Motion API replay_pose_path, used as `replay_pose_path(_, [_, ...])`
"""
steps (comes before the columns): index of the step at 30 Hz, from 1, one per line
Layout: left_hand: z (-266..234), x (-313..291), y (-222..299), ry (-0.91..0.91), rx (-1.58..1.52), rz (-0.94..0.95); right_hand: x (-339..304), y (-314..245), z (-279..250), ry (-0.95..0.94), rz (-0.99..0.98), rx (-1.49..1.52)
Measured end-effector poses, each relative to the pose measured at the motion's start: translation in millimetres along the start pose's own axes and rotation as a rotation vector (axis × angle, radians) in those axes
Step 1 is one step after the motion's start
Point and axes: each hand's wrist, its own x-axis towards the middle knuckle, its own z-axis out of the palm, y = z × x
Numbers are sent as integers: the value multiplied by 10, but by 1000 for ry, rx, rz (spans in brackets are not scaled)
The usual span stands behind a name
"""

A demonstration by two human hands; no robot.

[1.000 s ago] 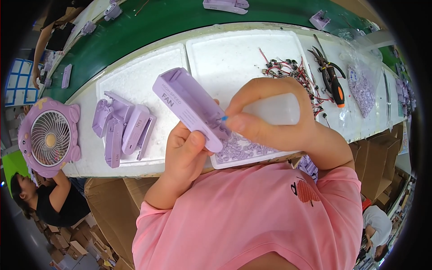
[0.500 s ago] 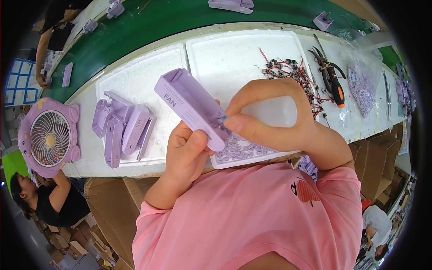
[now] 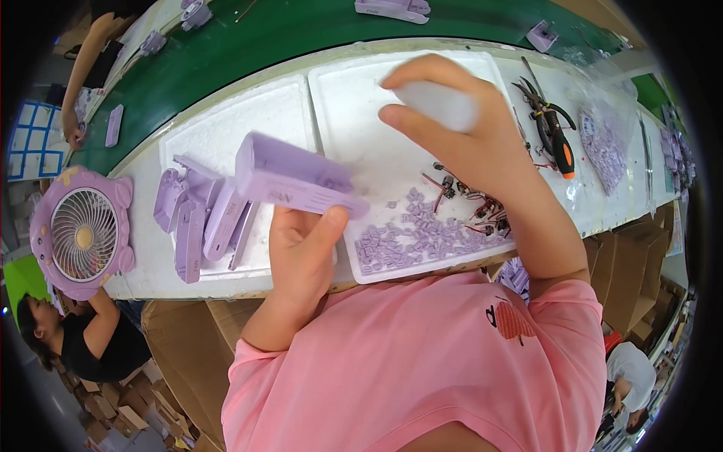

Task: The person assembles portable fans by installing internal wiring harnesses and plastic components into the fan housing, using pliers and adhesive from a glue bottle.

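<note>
My left hand [image 3: 300, 245] grips a long lilac fan housing [image 3: 282, 172], thumb along its near side. The housing is open-topped, blurred and tilted above the white foam trays. Up to its right, my right hand [image 3: 489, 124] is over the far part of the right tray [image 3: 354, 98]. A translucent white rounded bottle [image 3: 443, 105], smeared by motion, sits in that hand's grasp, with thumb and forefinger tips apart. Below the hands, many small lilac plastic pieces [image 3: 422, 237] lie in the tray, beside small black switches with red and black wires [image 3: 486, 211].
Several lilac housings [image 3: 203, 215] lie on the left tray, near a round lilac desk fan [image 3: 83, 233]. Pliers [image 3: 538, 109] and an orange-handled screwdriver [image 3: 563, 154] lie right, by a bag of lilac parts [image 3: 604, 154]. A green conveyor [image 3: 294, 30] runs behind. Other people are nearby.
My right hand has moved up and away from the housing with the bottle, its thumb and forefinger tips parting. My left hand has swung the housing leftward to a flatter angle.
</note>
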Motion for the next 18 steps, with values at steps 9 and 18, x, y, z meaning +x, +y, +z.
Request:
replay_pose_path(9, [91, 26, 129, 59, 287, -21, -14, 354, 36, -366, -43, -558])
replay_pose_path(18, [-62, 3, 5, -284, 6, 132, -182, 491, -723, -62, 170, -642])
